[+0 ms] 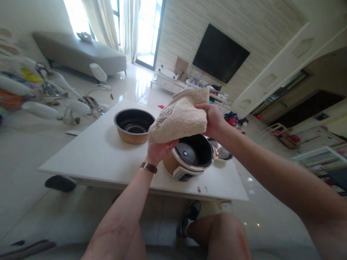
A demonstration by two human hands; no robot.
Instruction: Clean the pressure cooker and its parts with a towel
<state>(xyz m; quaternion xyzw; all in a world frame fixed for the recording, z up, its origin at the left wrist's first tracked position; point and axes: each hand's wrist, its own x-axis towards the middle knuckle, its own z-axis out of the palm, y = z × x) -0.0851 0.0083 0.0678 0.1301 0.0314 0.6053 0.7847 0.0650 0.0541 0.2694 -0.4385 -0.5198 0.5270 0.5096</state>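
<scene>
A folded beige towel [181, 119] with a darker pattern on one side is held up in front of me. Its lower left end rests on my left hand [159, 150], whose fingers are partly hidden beneath the cloth. My right hand [213, 117] grips the towel's right side, the thumb lying on top. Below the towel stands a rice cooker body [187, 164], lidless, its dark inside showing a round plate at the bottom. To the left is the inner pot [132, 126], dark inside and gold outside. Partly behind the cooker lies a round lid-like piece [223, 153].
All this stands on a white table [105, 159]; two small items [199, 189] lie near its front edge. Beyond are a wall-mounted television [221, 53], a cluttered low cabinet [168, 83] and a grey bench [84, 54]. A white lamp-like fixture [78, 106] is at left.
</scene>
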